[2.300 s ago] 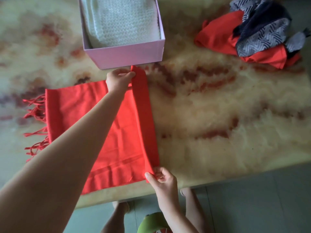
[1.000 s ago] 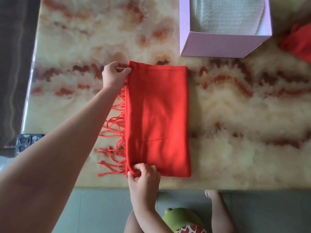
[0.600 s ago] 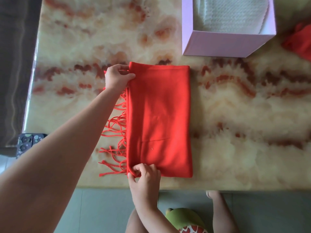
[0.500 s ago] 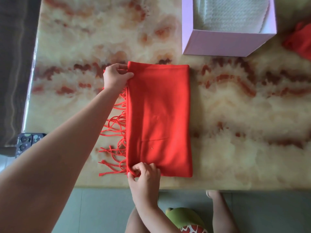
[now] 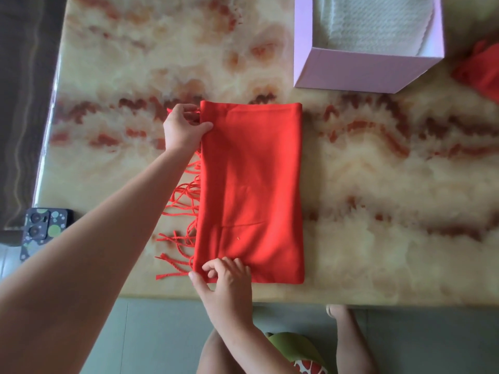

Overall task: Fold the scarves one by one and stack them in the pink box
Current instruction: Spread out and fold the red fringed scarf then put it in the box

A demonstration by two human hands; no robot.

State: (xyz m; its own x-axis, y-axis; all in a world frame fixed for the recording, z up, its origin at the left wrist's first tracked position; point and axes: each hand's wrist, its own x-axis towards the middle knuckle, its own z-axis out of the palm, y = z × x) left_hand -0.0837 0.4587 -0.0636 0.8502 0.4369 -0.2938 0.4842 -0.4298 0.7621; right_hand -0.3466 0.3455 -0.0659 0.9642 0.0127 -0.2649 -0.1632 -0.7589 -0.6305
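The marbled desk is carrying a part-folded red scarf at its front edge, left hand and right hand pinching its fringed corners; the pink box is holding one white scarf, more red cloth waiting at the right edge.

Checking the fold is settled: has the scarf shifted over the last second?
No. The scarf still reaches the same dark vein in the table, just left of the box.

I see bare tabletop right of the red scarf, up to the pink box (its near wall upright); red cloth lies right of it; a phone hugs the left edge.
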